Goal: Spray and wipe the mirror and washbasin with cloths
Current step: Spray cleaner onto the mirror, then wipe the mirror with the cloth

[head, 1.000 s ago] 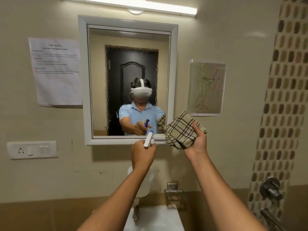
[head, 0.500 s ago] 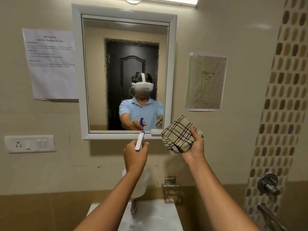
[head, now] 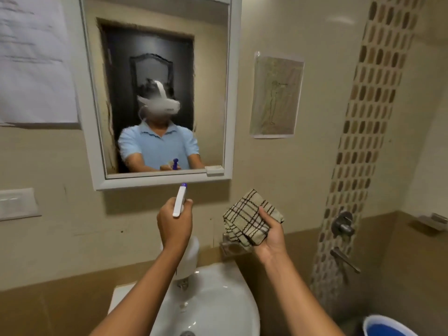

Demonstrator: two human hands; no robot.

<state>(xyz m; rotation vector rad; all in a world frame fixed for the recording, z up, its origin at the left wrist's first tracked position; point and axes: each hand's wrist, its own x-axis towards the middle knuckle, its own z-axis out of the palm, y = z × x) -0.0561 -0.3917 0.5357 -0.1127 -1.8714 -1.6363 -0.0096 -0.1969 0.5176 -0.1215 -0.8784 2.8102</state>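
A white-framed mirror (head: 213,93) hangs on the beige wall above a white washbasin (head: 218,306). My left hand (head: 174,226) grips a white spray bottle (head: 180,202) with a blue nozzle, held upright below the mirror's lower edge; its body shows under my fist. My right hand (head: 269,236) holds a folded beige checked cloth (head: 249,219) to the right of the bottle, above the basin. Both hands are a little in front of the wall.
A tap (head: 183,283) stands at the basin's back. A metal soap holder (head: 232,247) is fixed behind the cloth. Shower valves (head: 343,225) sit on the mosaic strip at right. A blue bucket (head: 388,327) is at bottom right. Papers (head: 34,69) and a socket plate (head: 17,202) lie left.
Both hands have dropped lower relative to the mirror, from its bottom edge to below the frame. The view has tilted down and now shows more of the basin and a bucket.
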